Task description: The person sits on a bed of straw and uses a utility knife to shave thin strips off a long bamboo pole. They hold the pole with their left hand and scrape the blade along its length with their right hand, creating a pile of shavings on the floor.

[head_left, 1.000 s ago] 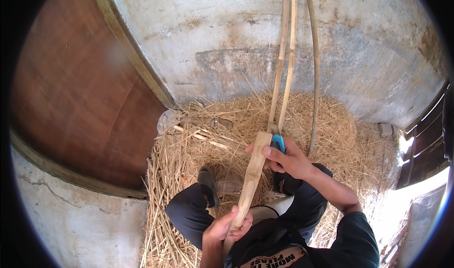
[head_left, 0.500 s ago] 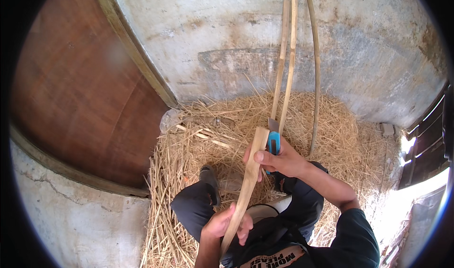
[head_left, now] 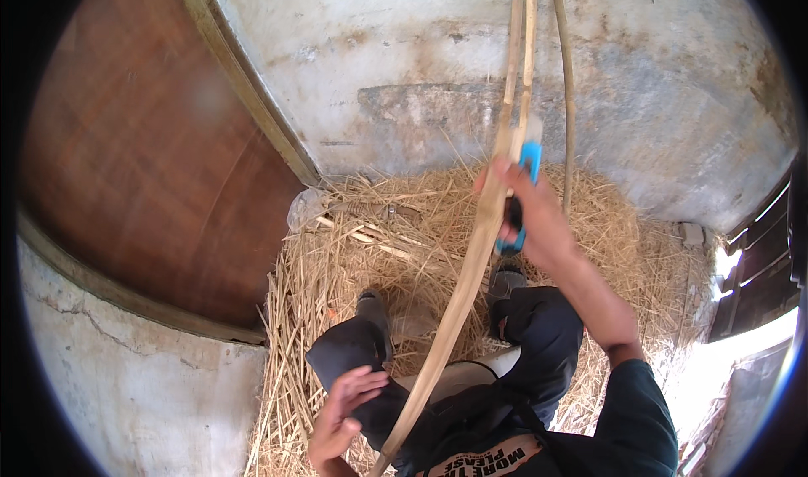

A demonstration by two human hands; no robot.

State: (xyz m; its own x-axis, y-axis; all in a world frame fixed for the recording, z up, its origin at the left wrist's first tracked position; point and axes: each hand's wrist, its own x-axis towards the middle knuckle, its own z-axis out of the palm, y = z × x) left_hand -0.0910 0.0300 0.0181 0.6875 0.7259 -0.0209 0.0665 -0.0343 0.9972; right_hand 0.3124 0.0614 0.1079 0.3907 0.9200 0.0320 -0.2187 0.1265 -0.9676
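My right hand point(head_left: 540, 216) grips a long pale wooden strip point(head_left: 454, 309) near its upper part, with a blue utility knife point(head_left: 530, 154) held in the same grasp. The knife's blade end points up toward the wall and is blurred. From the hand the strip slants down to the lower edge of the view, in front of my body, and its near end is cut off there. My left hand point(head_left: 343, 414) is off the strip, with fingers apart, beside my left knee.
Two pale wooden strips point(head_left: 528, 39) and a darker thin pole point(head_left: 566, 81) lean against the stained wall point(head_left: 421, 123). Straw and shavings point(head_left: 623, 250) cover the floor around my shoes. A brown wooden panel point(head_left: 151, 165) stands at the left.
My right hand has moved up and away with the strip and knife, so more of the strip shows. My left hand has let go of the strip and moved left.
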